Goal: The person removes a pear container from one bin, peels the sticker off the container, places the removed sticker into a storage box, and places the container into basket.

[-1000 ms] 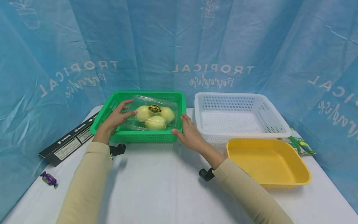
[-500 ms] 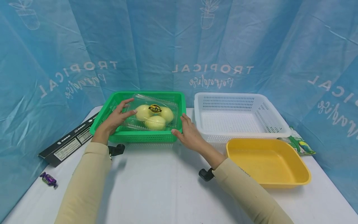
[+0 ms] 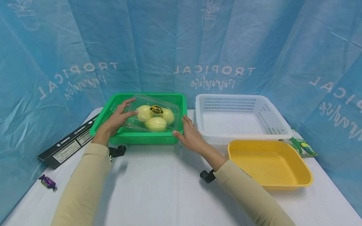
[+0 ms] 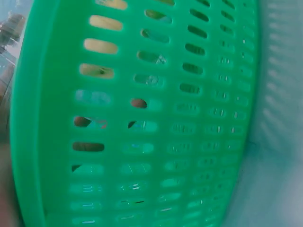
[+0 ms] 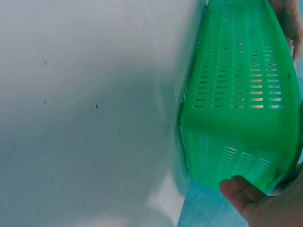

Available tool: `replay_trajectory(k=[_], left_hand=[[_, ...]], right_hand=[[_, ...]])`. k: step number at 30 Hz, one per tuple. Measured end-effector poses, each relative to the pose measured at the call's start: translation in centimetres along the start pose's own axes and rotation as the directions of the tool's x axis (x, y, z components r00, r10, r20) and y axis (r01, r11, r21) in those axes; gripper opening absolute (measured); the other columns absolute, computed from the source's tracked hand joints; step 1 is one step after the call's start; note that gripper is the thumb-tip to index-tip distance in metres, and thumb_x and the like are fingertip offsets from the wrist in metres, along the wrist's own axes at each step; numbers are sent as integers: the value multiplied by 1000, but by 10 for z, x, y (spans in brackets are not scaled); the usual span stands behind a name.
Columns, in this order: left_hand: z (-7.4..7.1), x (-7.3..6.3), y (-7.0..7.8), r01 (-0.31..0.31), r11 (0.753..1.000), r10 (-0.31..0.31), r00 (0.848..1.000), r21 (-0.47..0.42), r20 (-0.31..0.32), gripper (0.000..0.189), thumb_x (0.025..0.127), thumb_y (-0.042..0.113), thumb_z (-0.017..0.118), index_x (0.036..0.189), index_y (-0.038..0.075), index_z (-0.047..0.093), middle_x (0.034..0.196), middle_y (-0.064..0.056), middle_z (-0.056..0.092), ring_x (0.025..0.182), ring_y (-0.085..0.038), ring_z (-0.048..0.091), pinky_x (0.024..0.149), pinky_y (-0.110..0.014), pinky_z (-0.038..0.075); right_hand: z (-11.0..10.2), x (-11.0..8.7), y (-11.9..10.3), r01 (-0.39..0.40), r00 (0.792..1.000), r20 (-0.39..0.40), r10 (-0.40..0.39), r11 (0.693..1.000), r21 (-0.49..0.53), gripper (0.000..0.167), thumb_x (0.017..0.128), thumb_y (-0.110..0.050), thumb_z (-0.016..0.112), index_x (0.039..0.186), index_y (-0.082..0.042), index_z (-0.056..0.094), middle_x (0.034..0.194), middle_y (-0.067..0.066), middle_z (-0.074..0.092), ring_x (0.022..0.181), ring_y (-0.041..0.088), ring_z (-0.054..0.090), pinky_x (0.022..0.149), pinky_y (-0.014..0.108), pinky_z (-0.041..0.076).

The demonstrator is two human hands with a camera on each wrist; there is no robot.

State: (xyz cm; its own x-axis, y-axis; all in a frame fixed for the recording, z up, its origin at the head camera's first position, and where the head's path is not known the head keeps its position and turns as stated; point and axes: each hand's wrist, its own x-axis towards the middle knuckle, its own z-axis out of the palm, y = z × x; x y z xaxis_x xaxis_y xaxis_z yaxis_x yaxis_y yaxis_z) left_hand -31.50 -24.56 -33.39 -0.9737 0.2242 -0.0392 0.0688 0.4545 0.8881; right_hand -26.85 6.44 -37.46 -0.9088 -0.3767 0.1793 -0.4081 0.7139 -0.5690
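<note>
A clear plastic fruit box point(image 3: 133, 122) with a black-and-gold label lies tilted in the green basket point(image 3: 147, 138) in the head view; pale yellow-green round fruits point(image 3: 156, 124) show through its lid. My left hand point(image 3: 117, 117) holds the box's left end, thumb over the lid and fingers at the far corner. My right hand point(image 3: 193, 136) rests at the basket's front right corner, thumb at the front rim and straight fingers along the right side. The right wrist view shows those fingers point(image 5: 244, 194) against the outer wall. Basket slots fill the left wrist view, hiding most of the left hand.
A white basket point(image 3: 243, 137) stands right of the green one, with a yellow tub point(image 3: 268, 185) before it. A green packet point(image 3: 304, 146) sits partly behind them. On the left lie a long black box point(image 3: 69, 142) and a purple wrapped candy point(image 3: 48, 182). A blue curtain point(image 3: 158, 40) hangs behind.
The fruit box's left end has risen slightly in my left hand, and the fruits have shifted a little left. My right hand stays at the basket corner.
</note>
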Motion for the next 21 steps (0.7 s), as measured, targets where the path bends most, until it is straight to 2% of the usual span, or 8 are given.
replay_trajectory(k=[12,21], left_hand=[[7,-3,8,9,1000,-12,997,-30,-80,58,100,32,44,150,29,17,158,-12,-5,145,-41,-1,105,-72,18],[11,-2,9,-1,1000,-3,987,-27,-161,55,101,28,40,151,27,18,159,-13,-2,145,-42,1,106,-71,15]], right_hand=[[-1,0,-2,-14,1000,18,14,1000,-20,77,97,-48,42,149,3,15,159,15,7,141,41,22,115,51,26],[-2,-2,-1,-14,1000,20,15,1000,-19,76,97,-48,42,149,1,15,159,15,6,141,40,24,114,51,27]])
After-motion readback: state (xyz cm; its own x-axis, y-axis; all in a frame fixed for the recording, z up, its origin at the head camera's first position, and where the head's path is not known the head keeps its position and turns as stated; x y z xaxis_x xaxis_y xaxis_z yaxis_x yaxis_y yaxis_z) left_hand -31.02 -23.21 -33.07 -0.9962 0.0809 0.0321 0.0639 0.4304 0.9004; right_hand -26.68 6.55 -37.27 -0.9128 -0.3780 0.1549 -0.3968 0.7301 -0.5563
